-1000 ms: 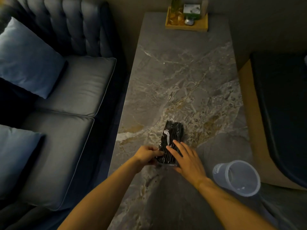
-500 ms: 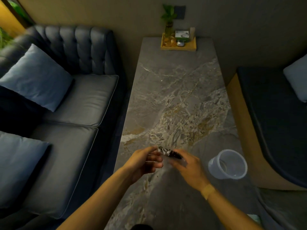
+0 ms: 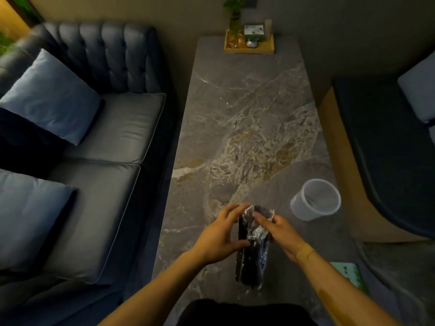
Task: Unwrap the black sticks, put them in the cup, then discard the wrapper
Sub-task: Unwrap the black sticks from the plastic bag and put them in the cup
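Note:
A clear plastic packet of black sticks [image 3: 251,262] hangs above the near part of the marble table [image 3: 247,118], its crinkled top end up between my hands. My left hand [image 3: 220,234] grips the packet's left side near the top. My right hand [image 3: 280,231] pinches the shiny wrapper [image 3: 253,222] at the upper right. The translucent plastic cup [image 3: 315,200] stands upright and empty on the table, to the right of and a little beyond my right hand.
A dark blue sofa [image 3: 98,147] with pale blue cushions runs along the table's left edge. A wooden tray [image 3: 249,44] with a plant and small items sits at the far end. A dark bench [image 3: 386,161] lies right. A green-printed item [image 3: 348,272] lies near right.
The packet lay flat on the table under both hands; both hands have lifted it off the surface and turned it upright, and it now hangs closer to me.

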Demonstrator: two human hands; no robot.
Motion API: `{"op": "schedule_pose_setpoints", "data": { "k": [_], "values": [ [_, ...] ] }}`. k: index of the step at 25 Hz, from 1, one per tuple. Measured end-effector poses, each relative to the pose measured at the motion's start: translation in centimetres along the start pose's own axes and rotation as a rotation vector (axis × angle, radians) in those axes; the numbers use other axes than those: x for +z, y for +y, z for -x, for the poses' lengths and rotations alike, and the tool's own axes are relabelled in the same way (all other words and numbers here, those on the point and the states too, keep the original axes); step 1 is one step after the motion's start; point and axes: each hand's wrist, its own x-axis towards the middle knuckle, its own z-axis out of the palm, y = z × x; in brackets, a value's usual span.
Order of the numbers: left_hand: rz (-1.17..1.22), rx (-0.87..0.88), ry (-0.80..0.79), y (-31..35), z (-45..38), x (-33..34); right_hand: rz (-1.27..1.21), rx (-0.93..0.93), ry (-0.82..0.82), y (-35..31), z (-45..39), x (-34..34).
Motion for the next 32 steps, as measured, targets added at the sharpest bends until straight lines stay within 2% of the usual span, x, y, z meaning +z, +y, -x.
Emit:
{"op": "schedule_pose_setpoints", "data": {
  "k": [2, 6, 9, 13, 15, 17, 20, 24, 27, 29, 32],
  "values": [
    [-0.145, 0.082, 0.02, -0.5, -0.1, 0.6, -0.047, 0.01, -0.017, 0.3, 0.3, -0.2],
    [-0.359, 0.19, 0.162, -0.7, -0.6, -0.1, -0.086, 0.029, -0.072, 0.3, 0.6, -0.5],
    [-0.513, 0.353, 0.22, -0.3, -1.1, -1.0, -0.142, 0.042, -0.213, 0.2, 1.0, -0.9],
    [-0.574, 0.488, 0.321, 0.3, -1.4, -1.5, -0.147, 0.021, -0.425, -0.7, 1.6, -1.4],
    [-0.577, 0.515, 0.365, 0.7, -1.5, -1.6, -0.12, 0.018, -0.457, -1.0, 1.8, -1.2],
    [-0.532, 0.479, 0.389, 1.4, -1.8, -1.9, -0.074, 0.02, -0.421, -1.3, 2.0, -1.0],
    [-0.283, 0.313, 0.41, 2.5, -2.4, -2.5, 0.02, -0.015, -0.346, -1.7, 2.2, -0.8],
    [0.513, -0.133, 0.329, 3.2, -4.1, -3.5, 0.1, -0.002, -0.359, -2.7, 2.5, -0.7],
    [0.874, -0.401, 0.227, 3.4, -4.7, -3.7, 0.09, 0.003, -0.354, -3.2, 2.6, -0.4],
    [1.032, -0.472, 0.134, 3.1, -4.4, -3.4, 0.053, -0.007, -0.344, -3.1, 2.5, -0.4],
    [1.116, -0.445, 0.018, 2.3, -3.4, -2.5, 0.028, 0.006, -0.341, -2.7, 2.2, -0.5]
  ]
}}
